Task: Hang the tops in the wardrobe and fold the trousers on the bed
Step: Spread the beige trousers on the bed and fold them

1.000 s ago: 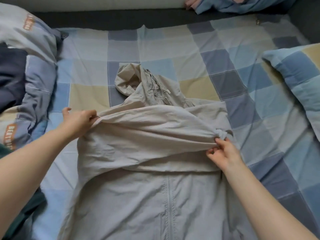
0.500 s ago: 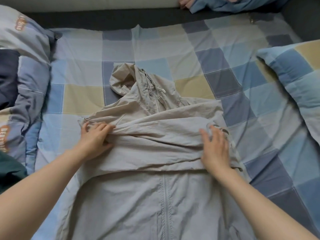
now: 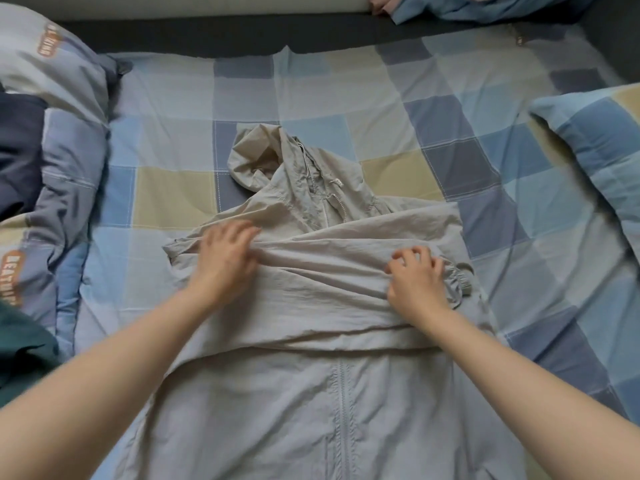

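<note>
At the bed's left edge we see a rumpled duvet with orange lettering, a navy cloth lying on it and a dark green cloth just below.

Our left hand lies palm down on the jacket, fingers fairly straight and slightly spread, pressing the folded sleeve near its left end; it grips nothing.

The grey jacket lies front up in the middle of the checked sheet, its hood toward the far edge, its zip running toward the near edge, and the sleeve folded across the chest from side to side.

Our right hand sits on the sleeve's right end just beside the elastic cuff, fingers curled with the tips digging into the cloth; we cannot tell whether they actually pinch it.

A checked pillow rests at the right edge, and a blue cloth lies at the far right corner.
</note>
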The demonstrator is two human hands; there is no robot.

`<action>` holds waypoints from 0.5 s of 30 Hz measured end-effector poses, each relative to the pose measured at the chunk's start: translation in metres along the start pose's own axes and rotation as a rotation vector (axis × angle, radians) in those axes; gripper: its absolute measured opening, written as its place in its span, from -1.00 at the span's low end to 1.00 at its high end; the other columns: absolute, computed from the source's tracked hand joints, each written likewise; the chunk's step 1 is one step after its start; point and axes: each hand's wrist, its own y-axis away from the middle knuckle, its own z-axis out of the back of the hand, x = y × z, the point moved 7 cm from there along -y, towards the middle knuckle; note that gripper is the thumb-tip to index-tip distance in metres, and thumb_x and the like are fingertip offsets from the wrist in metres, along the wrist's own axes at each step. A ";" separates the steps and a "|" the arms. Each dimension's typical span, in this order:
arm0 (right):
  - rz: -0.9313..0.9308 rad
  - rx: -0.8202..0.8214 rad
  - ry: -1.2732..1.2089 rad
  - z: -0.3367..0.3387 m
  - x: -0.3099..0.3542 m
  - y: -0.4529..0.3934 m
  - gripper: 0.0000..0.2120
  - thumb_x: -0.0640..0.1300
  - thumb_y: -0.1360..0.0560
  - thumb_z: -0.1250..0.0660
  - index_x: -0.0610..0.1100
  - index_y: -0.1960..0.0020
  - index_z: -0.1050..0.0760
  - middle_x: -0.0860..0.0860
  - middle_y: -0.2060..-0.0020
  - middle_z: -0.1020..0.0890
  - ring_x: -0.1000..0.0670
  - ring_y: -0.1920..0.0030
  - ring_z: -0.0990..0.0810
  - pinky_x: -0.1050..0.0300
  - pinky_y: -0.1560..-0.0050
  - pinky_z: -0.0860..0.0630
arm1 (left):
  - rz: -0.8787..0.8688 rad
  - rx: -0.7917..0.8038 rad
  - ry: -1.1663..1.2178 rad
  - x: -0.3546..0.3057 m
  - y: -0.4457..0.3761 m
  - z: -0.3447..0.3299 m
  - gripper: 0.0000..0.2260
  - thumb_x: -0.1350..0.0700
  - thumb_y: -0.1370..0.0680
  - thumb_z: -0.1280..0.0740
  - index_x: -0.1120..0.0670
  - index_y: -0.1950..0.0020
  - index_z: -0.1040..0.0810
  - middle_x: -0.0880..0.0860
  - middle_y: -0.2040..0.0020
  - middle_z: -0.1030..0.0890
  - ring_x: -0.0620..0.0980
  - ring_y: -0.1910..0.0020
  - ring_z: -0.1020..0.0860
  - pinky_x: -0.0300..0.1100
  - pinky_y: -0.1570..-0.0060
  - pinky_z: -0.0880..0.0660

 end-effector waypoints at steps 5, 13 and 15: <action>-0.020 -0.049 -0.314 0.019 0.025 -0.074 -0.73 -0.16 -0.53 -0.16 -0.13 -0.18 -0.51 -0.08 -0.20 -0.51 -0.15 -0.26 -0.32 -0.01 -0.23 -0.22 | -0.028 0.294 0.027 -0.072 0.005 -0.080 -0.35 -0.33 -0.55 -0.03 -0.25 -0.57 0.13 -0.12 -0.59 0.18 0.07 -0.58 0.21 0.21 -0.46 0.24; -0.116 -0.068 -0.317 0.026 0.027 -0.195 -0.63 -0.09 -0.63 -0.02 -0.30 -0.22 -0.44 -0.29 -0.22 -0.48 -0.28 -0.27 -0.39 -0.06 -0.27 -0.28 | -0.021 0.088 -0.088 -0.078 -0.004 -0.109 -0.34 -0.38 -0.46 -0.08 -0.23 -0.55 -0.16 -0.02 -0.59 -0.16 0.14 -0.57 -0.10 0.27 -0.47 0.05; -0.222 0.019 -0.404 0.023 0.022 -0.214 -0.60 -0.14 -0.65 0.03 -0.36 -0.25 -0.44 -0.35 -0.26 -0.46 -0.30 -0.30 -0.39 -0.05 -0.27 -0.29 | -0.025 0.037 -0.094 -0.078 -0.003 -0.109 -0.33 -0.36 -0.46 -0.12 -0.21 -0.55 -0.18 -0.01 -0.59 -0.16 0.14 -0.57 -0.12 0.28 -0.47 0.02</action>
